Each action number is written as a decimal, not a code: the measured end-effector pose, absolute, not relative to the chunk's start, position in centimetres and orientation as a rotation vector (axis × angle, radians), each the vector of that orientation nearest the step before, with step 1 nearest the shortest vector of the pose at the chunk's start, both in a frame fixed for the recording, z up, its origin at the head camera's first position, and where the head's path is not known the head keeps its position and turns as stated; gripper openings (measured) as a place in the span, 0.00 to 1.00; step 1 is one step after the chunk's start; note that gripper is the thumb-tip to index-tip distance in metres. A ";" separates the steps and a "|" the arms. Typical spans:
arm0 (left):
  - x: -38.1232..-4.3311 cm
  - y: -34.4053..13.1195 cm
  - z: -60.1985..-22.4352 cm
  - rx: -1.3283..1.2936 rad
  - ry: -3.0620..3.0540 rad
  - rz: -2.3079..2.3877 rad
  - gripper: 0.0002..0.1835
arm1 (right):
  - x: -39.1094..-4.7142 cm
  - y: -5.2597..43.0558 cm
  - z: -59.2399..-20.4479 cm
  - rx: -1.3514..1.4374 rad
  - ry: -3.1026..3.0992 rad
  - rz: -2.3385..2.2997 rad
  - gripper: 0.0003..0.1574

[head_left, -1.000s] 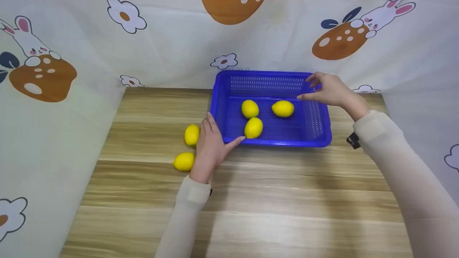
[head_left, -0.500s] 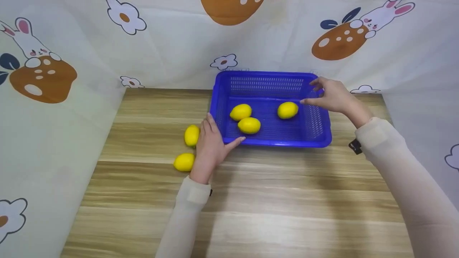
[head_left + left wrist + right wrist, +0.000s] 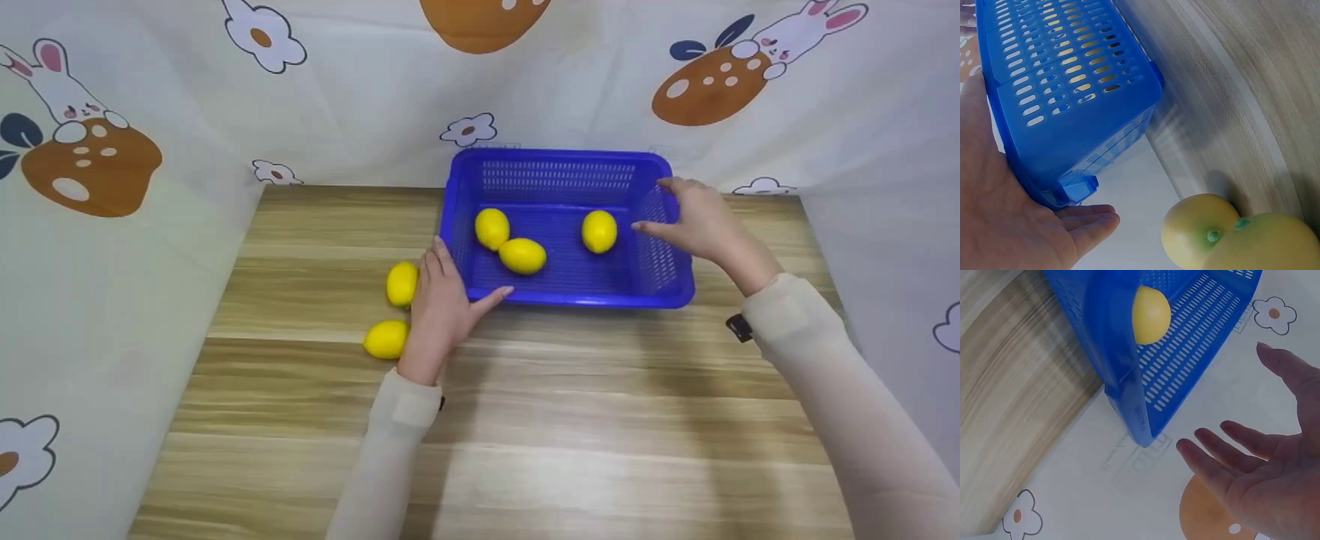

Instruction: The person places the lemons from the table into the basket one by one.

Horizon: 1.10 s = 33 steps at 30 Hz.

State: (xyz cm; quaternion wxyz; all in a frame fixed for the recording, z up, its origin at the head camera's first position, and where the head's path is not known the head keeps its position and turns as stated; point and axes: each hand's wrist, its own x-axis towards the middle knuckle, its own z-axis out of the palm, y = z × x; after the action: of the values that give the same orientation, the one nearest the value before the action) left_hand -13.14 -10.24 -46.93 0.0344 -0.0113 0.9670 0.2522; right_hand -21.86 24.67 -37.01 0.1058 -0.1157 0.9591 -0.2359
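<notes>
A blue plastic basket [image 3: 577, 301] stands on the table with three yellow lemons inside. Two of them, a left lemon [image 3: 492, 229] and a front lemon [image 3: 523, 256], lie against each other; the third lemon [image 3: 599, 232] lies apart to the right. My left hand [image 3: 442, 304] rests at the basket's front-left corner, fingers extended along the left side and thumb spread at the front rim. In the right wrist view, my right hand [image 3: 1264, 467] has thumb and fingers spread, holds nothing and shows a gap from the basket. It hovers over the right rim in the head view.
Beside my left hand, two more lemons lie on the wooden table [image 3: 585, 420]: an upper one [image 3: 402, 284] and a lower one [image 3: 385, 340]. A printed cloth [image 3: 360, 112] with rabbits and flowers hangs close behind the basket and along both sides.
The lemons in the basket have rolled and turned: the left pair shifted left, the other slightly right. My right hand has moved down along the right rim. My left hand stays in place.
</notes>
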 end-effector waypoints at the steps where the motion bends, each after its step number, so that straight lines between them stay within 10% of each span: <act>1: -13.1 -10.2 -46.9 -0.035 2.972 0.778 0.74 | -21.7 24.7 -37.1 -0.341 2.830 -0.689 0.57; 33: -13.2 -10.2 -46.8 -0.054 2.957 0.776 0.74 | -15.1 22.7 -43.3 -0.216 3.138 -0.760 0.68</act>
State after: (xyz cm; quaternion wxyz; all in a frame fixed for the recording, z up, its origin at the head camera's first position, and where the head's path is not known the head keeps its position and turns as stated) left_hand -13.20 -10.21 -46.78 0.0419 -0.0176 0.9663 0.2535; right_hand -15.11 22.73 -43.31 -0.0470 -0.0666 0.9686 -0.2347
